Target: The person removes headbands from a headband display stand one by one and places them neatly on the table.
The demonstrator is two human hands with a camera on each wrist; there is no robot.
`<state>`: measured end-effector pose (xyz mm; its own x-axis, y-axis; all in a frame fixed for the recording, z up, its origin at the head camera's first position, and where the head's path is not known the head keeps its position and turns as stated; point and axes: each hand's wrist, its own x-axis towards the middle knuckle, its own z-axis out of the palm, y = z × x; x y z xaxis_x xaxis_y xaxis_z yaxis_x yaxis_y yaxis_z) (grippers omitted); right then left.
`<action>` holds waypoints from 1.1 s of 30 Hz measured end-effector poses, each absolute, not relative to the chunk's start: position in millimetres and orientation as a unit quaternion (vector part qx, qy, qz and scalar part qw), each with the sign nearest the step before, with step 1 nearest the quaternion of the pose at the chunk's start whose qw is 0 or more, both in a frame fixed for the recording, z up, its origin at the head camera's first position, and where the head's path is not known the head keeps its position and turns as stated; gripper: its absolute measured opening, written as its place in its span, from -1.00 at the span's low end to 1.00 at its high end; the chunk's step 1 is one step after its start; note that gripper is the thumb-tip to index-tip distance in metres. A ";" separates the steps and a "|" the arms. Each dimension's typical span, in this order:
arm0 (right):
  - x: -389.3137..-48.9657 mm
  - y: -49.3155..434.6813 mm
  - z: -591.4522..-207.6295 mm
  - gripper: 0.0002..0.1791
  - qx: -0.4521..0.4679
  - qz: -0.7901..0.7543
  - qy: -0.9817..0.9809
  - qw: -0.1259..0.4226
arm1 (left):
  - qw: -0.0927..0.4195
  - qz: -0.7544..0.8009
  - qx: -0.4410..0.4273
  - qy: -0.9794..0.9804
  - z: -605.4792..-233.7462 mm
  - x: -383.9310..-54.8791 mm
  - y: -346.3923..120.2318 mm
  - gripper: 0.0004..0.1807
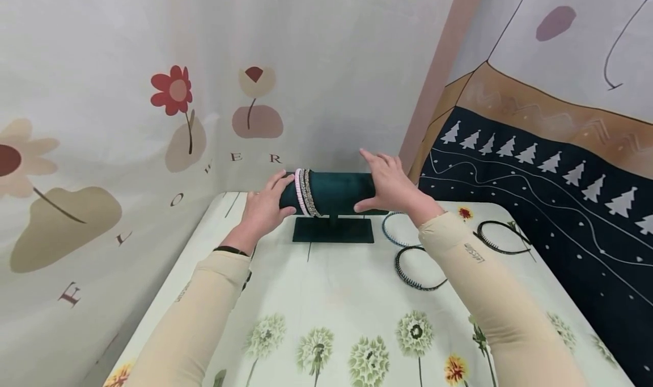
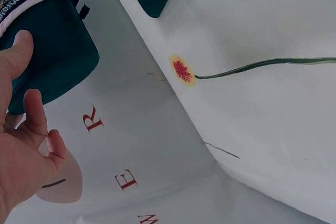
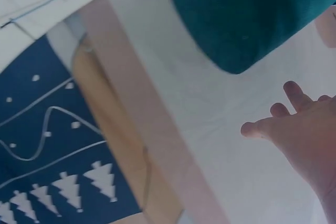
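Observation:
A dark green padded T-bar display stand (image 1: 344,190) stands on the table, its bar level above a flat base (image 1: 333,230). Near the bar's left end it wears a pink headband (image 1: 301,192) and glittery headbands (image 1: 309,193) side by side. My left hand (image 1: 263,205) grips that left end, thumb in front and fingers over the top and behind. At the other end, my right hand (image 1: 391,186) is spread with thumb and fingers apart; the right wrist view shows the right hand (image 3: 302,129) just off the bar (image 3: 236,19), holding nothing.
Right of the stand lie a blue headband (image 1: 390,234), a black toothed headband (image 1: 408,279) partly hidden by my right forearm, and another black headband (image 1: 497,245) farther right. A printed curtain (image 1: 326,92) hangs behind the table, and a dark tree-patterned cloth (image 1: 535,194) hangs at right.

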<state>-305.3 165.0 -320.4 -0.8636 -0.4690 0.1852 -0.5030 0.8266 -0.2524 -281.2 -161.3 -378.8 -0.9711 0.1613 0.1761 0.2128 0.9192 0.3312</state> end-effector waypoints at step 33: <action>-313.2 50.2 -333.6 0.34 0.293 -0.020 -0.956 0.028 | 0.082 -0.165 -0.110 -0.977 -379.8 -280.1 -163.5 -0.04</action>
<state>-313.2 50.2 -333.6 -0.8270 -0.5607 0.0407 -0.5584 0.8277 0.0550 -280.1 -163.5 -379.8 -0.9627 0.1869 0.1958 0.2410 0.9213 0.3051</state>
